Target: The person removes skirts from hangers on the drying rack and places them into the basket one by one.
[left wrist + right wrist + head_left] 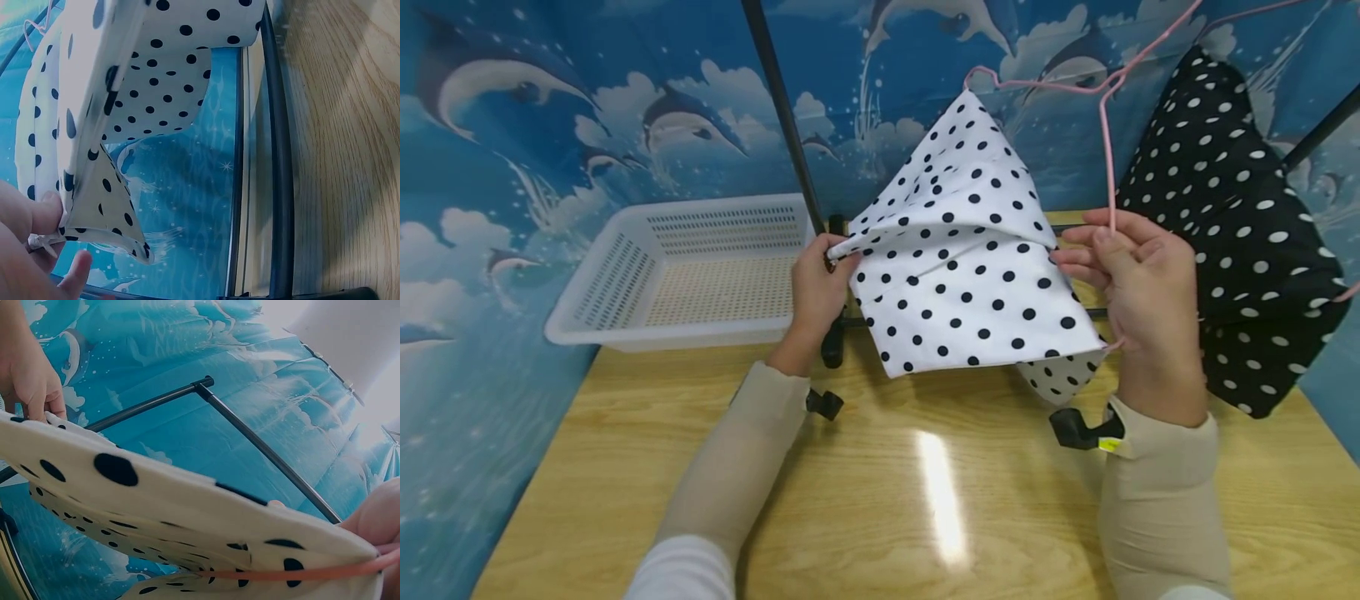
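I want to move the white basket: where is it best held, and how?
Perhaps grip the white basket by its front rim, left of middle, from the person's side: this long edge lies free, while the black pole and left hand crowd its right end.

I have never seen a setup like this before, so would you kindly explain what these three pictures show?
There is no machine here: a person is working with two bare hands. The widest picture comes from a camera worn on the head, looking forward and down. The other two come from a camera on each wrist, looking at that hand's work.

The left hand pinches one edge of a white cloth with black dots. The right hand holds the wire of a pink hanger, its fingertips by the cloth's other edge.

Below is a wooden table, with a white basket towards the left and black rods around the work. On the right hangs a black cloth with white dots.
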Tool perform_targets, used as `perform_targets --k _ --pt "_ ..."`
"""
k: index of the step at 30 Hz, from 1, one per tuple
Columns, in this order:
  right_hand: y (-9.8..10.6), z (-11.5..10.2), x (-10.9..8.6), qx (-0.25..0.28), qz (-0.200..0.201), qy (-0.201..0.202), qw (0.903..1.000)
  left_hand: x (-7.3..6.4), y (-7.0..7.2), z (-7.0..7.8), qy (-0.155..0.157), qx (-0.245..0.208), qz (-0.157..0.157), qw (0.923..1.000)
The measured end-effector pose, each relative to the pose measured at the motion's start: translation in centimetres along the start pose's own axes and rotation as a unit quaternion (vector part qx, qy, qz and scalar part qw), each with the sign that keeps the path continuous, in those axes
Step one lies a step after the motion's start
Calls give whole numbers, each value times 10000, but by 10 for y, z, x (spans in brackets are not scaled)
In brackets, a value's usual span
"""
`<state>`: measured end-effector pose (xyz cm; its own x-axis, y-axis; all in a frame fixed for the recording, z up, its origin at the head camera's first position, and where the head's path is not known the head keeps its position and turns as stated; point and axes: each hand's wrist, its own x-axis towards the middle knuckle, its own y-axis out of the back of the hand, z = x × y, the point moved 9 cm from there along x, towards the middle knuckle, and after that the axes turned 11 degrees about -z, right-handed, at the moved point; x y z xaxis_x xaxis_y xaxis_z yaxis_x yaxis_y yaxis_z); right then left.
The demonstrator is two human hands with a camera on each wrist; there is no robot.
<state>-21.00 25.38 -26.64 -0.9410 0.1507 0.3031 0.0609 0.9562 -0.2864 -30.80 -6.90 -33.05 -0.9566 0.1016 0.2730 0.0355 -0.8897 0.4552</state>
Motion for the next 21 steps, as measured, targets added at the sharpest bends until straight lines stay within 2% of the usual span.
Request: perform_targets --k 4,11,21 --pt "1 0 0 -31 47 -17 10000 1 -1 -1 -19 52 -37 10000" --pt "3 0 0 -39 131 -72 9999 3 -11 6 -862 195 -399 9953" --pt "8 1 1 73 239 -132 9996 -3 -14 10 -1081 572 -621 9905"
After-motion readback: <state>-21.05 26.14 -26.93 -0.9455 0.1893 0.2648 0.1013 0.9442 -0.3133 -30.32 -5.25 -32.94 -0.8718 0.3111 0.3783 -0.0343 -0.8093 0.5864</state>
